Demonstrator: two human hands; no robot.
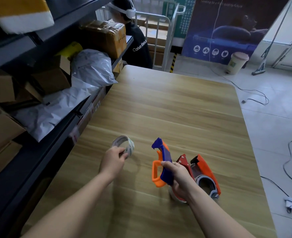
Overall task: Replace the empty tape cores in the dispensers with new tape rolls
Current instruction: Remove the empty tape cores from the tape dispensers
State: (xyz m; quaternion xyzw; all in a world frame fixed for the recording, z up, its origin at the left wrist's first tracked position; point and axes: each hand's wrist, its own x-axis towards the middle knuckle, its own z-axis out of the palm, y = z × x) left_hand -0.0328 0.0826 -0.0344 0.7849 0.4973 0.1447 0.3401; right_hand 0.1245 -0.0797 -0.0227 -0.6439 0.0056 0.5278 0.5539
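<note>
My left hand [113,162] pinches a thin, empty tape core [124,145], grey-white with print, and holds it just above the wooden table [176,109]. My right hand [179,177] grips an orange and blue tape dispenser [161,166] by its blue body, lifted off the table, blade end pointing away from me. Behind that hand a second dispenser [205,170], orange with a red metal part, lies on the table with a tape ring in it. A clear tape roll [173,196] shows partly under my right wrist.
Dark metal shelving [38,134] packed with cardboard boxes and grey mailing bags [90,69] runs along the table's left edge. A person in black [136,45] sits past the table's far end. Cables [255,93] lie on the tiled floor to the right.
</note>
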